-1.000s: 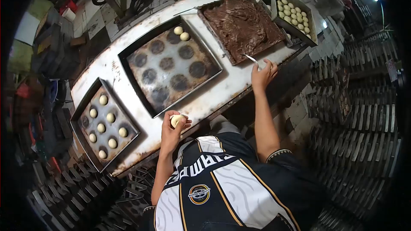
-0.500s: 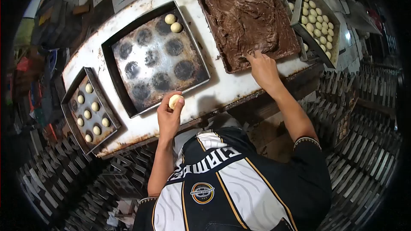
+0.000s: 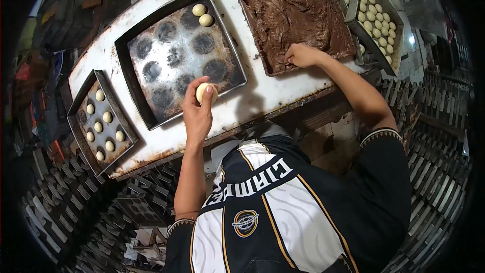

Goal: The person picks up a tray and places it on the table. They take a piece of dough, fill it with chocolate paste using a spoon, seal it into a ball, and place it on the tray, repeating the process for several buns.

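A pale dough ball (image 3: 206, 94) is held in the fingers of my left hand (image 3: 197, 114), just off the near edge of the large metal baking tray (image 3: 240, 85). Two more dough balls (image 3: 202, 15) sit together in that tray's far right corner. My right hand (image 3: 305, 56) is bent over the near part of a pan full of brown chocolate paste (image 3: 298, 12). Its fingers are curled closed, with the tips at the paste. The fingertips are partly hidden, but they appear pinched on some paste.
A smaller tray (image 3: 121, 136) with several dough balls lies on the left of the white worktop (image 3: 262, 103). At the right, a deep tray (image 3: 386, 58) packed with dough balls rests tilted on another tray. Stacked metal trays (image 3: 429, 172) stand below the worktop.
My left hand has lifted the dough ball slightly away from my body, towards the large tray. My right hand has shifted left in the paste, its wrist bending and fingers curling in. The view has tilted slightly.
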Demonstrator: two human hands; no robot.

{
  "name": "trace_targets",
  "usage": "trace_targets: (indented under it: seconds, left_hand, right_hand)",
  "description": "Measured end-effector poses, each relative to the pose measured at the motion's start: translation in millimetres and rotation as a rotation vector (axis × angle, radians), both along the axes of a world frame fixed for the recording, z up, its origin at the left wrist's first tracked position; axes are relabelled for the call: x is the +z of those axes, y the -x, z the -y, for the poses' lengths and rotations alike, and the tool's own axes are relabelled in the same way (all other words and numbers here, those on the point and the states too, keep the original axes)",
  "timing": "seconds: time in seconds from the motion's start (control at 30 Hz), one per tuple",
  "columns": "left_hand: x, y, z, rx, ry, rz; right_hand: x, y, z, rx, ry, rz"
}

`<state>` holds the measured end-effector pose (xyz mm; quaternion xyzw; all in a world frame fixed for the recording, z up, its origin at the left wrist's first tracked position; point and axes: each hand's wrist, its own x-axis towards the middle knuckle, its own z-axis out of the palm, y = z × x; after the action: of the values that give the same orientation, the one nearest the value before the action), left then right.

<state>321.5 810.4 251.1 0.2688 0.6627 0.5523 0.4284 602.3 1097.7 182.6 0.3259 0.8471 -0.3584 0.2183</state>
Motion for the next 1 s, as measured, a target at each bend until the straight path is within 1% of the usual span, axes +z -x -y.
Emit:
trace_targets:
  seconds: [0.07, 0.1, 0.2, 0.23, 0.3, 0.4, 0.43, 0.53, 0.57, 0.67, 0.7, 0.73, 0.8, 0.87, 0.9, 0.93, 0.97, 1.0]
  left_hand:
    - [2.8, -4.2, -4.3, -0.026, 0.025, -0.037]
    - [5.7, -7.8, -5.3, -0.037, 0.020, -0.067]
    - [1.9, -15.2, -5.6, -0.061, 0.033, -0.042]
    - [2.1, -15.2, -5.9, -0.092, 0.045, -0.087]
    - [5.0, -17.1, -6.5, -0.097, 0.063, -0.037]
    - [0.6, -19.6, -9.1, -0.094, 0.025, 0.006]
    - [-1.4, -19.9, -10.4, -0.085, 0.003, 0.015]
    - [-0.9, -17.4, -12.9, -0.126, 0.029, -0.019]
    - [-2.6, -17.7, -15.9, -0.154, 0.029, -0.026]
    - [0.7, -30.7, -23.1, -0.227, 0.022, -0.021]
    - [7.5, -40.7, -26.1, -0.248, 0.017, -0.001]
    - [11.5, -51.3, -27.9, -0.263, 0.015, 0.018]
    - [6.9, -78.4, -35.0, -0.292, 0.014, 0.183]
    - [-7.7, -116.0, -44.4, -0.243, -0.061, 0.393]
    - [-3.9, -131.2, -44.4, -0.226, -0.084, 0.195]
    - [3.5, -145.9, -43.5, -0.214, -0.109, -0.002]
    - [12.2, -158.8, -42.4, -0.023, -0.129, 0.019]
    - [25.9, -156.0, -40.8, -0.010, -0.136, 0.090]
  right_hand:
    - [-2.2, 2.6, -8.9, -0.017, 0.141, -0.014]
    - [-2.2, 0.4, -9.7, -0.023, 0.181, -0.060]
    - [4.2, -5.9, -10.7, -0.048, 0.296, -0.205]
    - [5.9, -7.4, -9.0, 0.012, 0.081, -0.155]
    - [25.6, -11.9, 10.9, 0.127, -0.341, -0.045]
    - [46.6, -13.0, 29.4, 0.181, -0.359, 0.066]
    - [30.9, -20.8, 25.2, 0.117, -0.319, 0.014]
    - [11.3, -32.8, 3.5, 0.012, -0.089, -0.142]
    - [10.3, -32.2, -3.0, -0.003, 0.017, -0.172]
    - [23.5, -42.9, -4.3, -0.243, 0.336, -0.197]
    - [27.5, -43.6, 6.7, -0.383, 0.371, -0.211]
    - [31.2, -44.1, 22.2, -0.455, 0.363, -0.301]
    - [70.6, -27.6, 64.5, -0.578, 0.349, -0.486]
    - [107.8, 9.1, 121.2, -0.604, 0.017, -0.752]
    - [102.5, 30.4, 143.9, -0.671, -0.182, -0.970]
    - [124.4, 43.2, 151.6, -0.438, -0.657, -0.848]
    - [125.0, 50.7, 149.6, -0.442, -0.705, -0.928]
    - [126.0, 52.9, 144.5, -0.444, -0.757, -1.007]
